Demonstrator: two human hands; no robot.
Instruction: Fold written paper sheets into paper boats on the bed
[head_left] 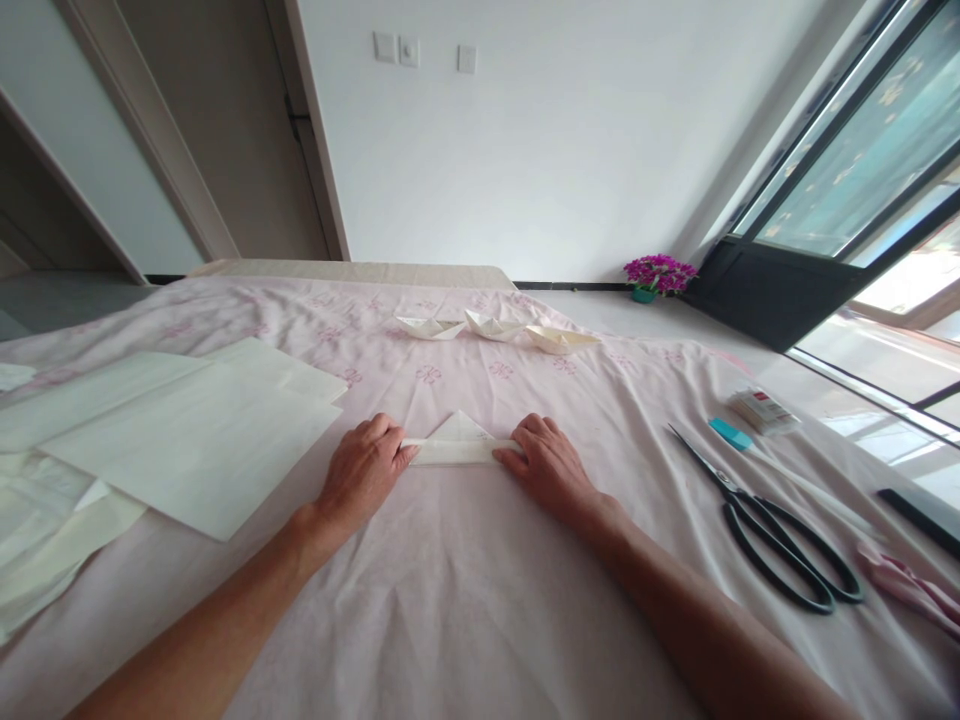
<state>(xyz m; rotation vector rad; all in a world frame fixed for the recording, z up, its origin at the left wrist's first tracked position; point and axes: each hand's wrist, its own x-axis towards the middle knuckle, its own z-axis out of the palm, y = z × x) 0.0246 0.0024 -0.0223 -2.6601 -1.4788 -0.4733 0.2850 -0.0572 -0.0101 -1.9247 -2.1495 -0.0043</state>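
Observation:
A sheet of folded white paper (456, 452) lies in front of me, with a pointed top and a straight folded band along its near edge. My left hand (367, 458) grips the left end of that band, thumb on top and fingers curled. At the opposite end, my right hand (546, 458) pinches the band in the same way. Both ends of the paper are partly hidden by my fingers. Beyond it, three folded paper boats (491, 327) stand in a row on the cloth.
Loose paper sheets (202, 430) lie overlapping on the left of the pink flowered cloth (442, 600). On the right are black-handled scissors (765, 530), a blue-headed brush (731, 434), a small wrapped packet (763, 410) and a black strip (919, 520). A potted purple plant (658, 275) stands by the wall.

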